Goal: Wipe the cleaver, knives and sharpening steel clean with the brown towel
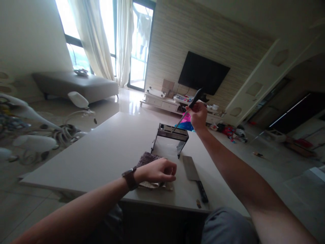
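Note:
My right hand point(198, 115) is raised over the table's far side, its fingers round the black handle of a sharpening-rod-like tool point(196, 97). The tool's thin shaft slants down to the top of a knife block point(173, 131) with dark edges and clear sides. My left hand point(161, 170), with a watch on the wrist, hovers above a folded cloth point(147, 158), fingers curled; whether they hold anything is hidden. A cleaver point(191, 168) with a black handle lies flat right of the cloth. Near its handle end sits a small brownish object point(198, 203).
The white table point(101, 149) spans the middle. White chairs point(35, 142) stand at the left, a grey bench point(76, 84) behind. A television point(203, 73) hangs over a low white cabinet point(161, 103). Assorted items lie on the floor at the right.

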`<state>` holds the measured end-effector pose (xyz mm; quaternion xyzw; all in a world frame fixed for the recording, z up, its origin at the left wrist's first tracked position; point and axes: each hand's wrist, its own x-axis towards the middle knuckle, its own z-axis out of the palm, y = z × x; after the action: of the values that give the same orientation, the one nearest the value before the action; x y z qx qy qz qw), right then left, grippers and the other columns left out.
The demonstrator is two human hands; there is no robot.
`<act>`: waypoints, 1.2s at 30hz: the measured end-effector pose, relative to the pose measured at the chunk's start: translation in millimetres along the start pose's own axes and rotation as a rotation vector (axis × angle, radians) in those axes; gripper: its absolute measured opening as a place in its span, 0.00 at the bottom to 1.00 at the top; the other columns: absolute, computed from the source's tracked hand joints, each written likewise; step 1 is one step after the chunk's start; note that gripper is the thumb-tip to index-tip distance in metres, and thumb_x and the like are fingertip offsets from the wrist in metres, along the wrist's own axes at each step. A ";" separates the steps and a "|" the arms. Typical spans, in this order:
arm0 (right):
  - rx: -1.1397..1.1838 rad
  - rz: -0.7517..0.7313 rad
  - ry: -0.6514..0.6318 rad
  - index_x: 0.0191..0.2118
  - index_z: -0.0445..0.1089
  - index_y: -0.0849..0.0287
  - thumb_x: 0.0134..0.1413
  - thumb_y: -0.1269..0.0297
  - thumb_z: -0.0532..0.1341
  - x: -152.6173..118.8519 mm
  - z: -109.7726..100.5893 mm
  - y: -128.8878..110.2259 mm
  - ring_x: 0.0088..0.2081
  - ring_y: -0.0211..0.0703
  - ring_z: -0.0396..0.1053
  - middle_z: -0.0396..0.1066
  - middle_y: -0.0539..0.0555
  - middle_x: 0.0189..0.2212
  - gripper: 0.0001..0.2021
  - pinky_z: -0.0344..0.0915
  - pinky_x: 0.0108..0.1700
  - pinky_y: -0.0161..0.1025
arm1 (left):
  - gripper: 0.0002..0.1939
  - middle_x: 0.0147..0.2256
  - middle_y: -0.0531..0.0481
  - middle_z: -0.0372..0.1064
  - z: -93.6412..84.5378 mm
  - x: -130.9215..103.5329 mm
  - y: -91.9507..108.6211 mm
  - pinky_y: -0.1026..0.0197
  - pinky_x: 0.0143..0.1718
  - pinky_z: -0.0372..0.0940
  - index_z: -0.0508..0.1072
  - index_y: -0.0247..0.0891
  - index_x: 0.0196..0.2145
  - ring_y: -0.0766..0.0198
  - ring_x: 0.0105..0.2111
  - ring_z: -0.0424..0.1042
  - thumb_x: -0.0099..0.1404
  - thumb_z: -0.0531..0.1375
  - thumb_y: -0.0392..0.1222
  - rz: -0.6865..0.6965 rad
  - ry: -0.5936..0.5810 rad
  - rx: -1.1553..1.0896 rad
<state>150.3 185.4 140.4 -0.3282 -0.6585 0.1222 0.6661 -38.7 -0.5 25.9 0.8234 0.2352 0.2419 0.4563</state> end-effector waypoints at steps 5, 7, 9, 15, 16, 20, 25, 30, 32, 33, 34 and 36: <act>-0.042 -0.003 0.013 0.36 0.70 0.56 0.48 0.58 0.72 4.4 6.0 4.9 0.32 0.40 0.71 0.74 0.48 0.30 0.13 0.69 0.40 0.39 | 0.10 0.26 0.53 0.67 -6.5 -7.0 -0.7 0.64 0.26 0.54 0.74 0.36 0.34 0.66 0.25 0.63 0.66 0.64 0.46 -0.021 -0.014 0.005; -0.063 -0.007 0.023 0.36 0.70 0.56 0.49 0.58 0.71 7.3 6.5 8.2 0.32 0.41 0.72 0.74 0.49 0.30 0.13 0.69 0.41 0.40 | 0.10 0.26 0.54 0.67 -7.9 -8.5 -0.9 0.64 0.26 0.55 0.74 0.36 0.34 0.66 0.25 0.63 0.66 0.64 0.46 -0.026 -0.016 0.002; -0.093 -0.006 0.044 0.36 0.70 0.57 0.49 0.59 0.71 10.9 6.7 12.9 0.32 0.41 0.72 0.75 0.49 0.31 0.12 0.69 0.41 0.40 | 0.10 0.26 0.54 0.66 -8.6 -9.3 -0.7 0.65 0.26 0.55 0.73 0.36 0.34 0.67 0.25 0.63 0.66 0.64 0.46 -0.029 -0.019 0.004; -0.193 0.029 0.102 0.36 0.70 0.56 0.50 0.57 0.70 23.5 8.0 31.1 0.33 0.43 0.73 0.75 0.49 0.30 0.13 0.71 0.40 0.40 | 0.11 0.25 0.56 0.65 -8.9 -9.2 0.6 0.65 0.25 0.54 0.72 0.35 0.34 0.68 0.25 0.62 0.66 0.64 0.47 -0.039 -0.035 0.020; -0.210 0.034 0.105 0.36 0.70 0.56 0.50 0.56 0.70 25.5 8.3 33.9 0.33 0.43 0.74 0.75 0.50 0.30 0.13 0.71 0.40 0.41 | 0.11 0.25 0.56 0.65 -8.9 -9.0 0.6 0.65 0.25 0.54 0.72 0.35 0.34 0.68 0.25 0.62 0.66 0.64 0.47 -0.041 -0.038 0.020; -0.238 0.069 0.102 0.38 0.69 0.56 0.52 0.53 0.68 31.3 9.6 40.2 0.35 0.45 0.75 0.76 0.52 0.33 0.14 0.71 0.41 0.42 | 0.11 0.26 0.55 0.65 -8.8 -8.2 0.4 0.65 0.26 0.55 0.72 0.36 0.34 0.68 0.25 0.62 0.66 0.64 0.47 -0.043 -0.045 0.023; -0.266 0.058 0.073 0.37 0.68 0.56 0.53 0.53 0.68 27.8 12.3 30.9 0.33 0.44 0.74 0.75 0.51 0.31 0.14 0.70 0.38 0.40 | 0.11 0.26 0.55 0.66 -8.6 -7.9 1.0 0.65 0.26 0.56 0.73 0.36 0.34 0.68 0.26 0.63 0.66 0.64 0.47 -0.055 -0.053 0.020; -0.233 0.010 -0.037 0.36 0.68 0.56 0.53 0.52 0.68 9.2 16.9 13.6 0.31 0.42 0.74 0.75 0.50 0.30 0.14 0.68 0.35 0.38 | 0.11 0.26 0.55 0.66 -8.4 -6.9 2.3 0.65 0.26 0.56 0.73 0.35 0.35 0.68 0.25 0.63 0.65 0.64 0.46 -0.063 -0.062 0.031; -0.241 0.009 -0.071 0.35 0.69 0.56 0.52 0.53 0.68 2.4 18.1 10.7 0.31 0.43 0.74 0.76 0.50 0.30 0.13 0.68 0.35 0.39 | 0.10 0.26 0.55 0.67 -8.2 -6.5 2.2 0.66 0.26 0.56 0.74 0.35 0.35 0.68 0.25 0.63 0.65 0.64 0.46 -0.068 -0.067 0.036; -0.254 0.015 -0.082 0.35 0.69 0.56 0.52 0.53 0.68 -0.3 18.4 10.8 0.31 0.43 0.74 0.76 0.51 0.30 0.13 0.69 0.35 0.39 | 0.10 0.26 0.55 0.67 -8.1 -6.3 2.1 0.66 0.26 0.56 0.74 0.35 0.35 0.68 0.25 0.63 0.65 0.64 0.46 -0.071 -0.067 0.040; -0.274 0.027 -0.088 0.34 0.70 0.56 0.52 0.54 0.69 -2.5 18.6 11.9 0.31 0.43 0.74 0.76 0.51 0.30 0.12 0.69 0.35 0.39 | 0.10 0.26 0.55 0.67 -7.9 -6.1 1.8 0.65 0.26 0.55 0.74 0.35 0.35 0.68 0.25 0.63 0.65 0.64 0.46 -0.073 -0.067 0.044; -0.331 0.075 -0.092 0.33 0.70 0.56 0.52 0.55 0.69 -6.5 18.9 17.4 0.32 0.44 0.75 0.77 0.52 0.31 0.11 0.70 0.37 0.39 | 0.09 0.26 0.55 0.67 -7.4 -6.0 1.0 0.65 0.26 0.55 0.74 0.36 0.35 0.68 0.26 0.63 0.65 0.64 0.45 -0.076 -0.065 0.047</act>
<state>136.2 199.9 123.3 -0.4520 -0.6867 0.0518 0.5670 -47.7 0.1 29.0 0.8319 0.2567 0.1918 0.4531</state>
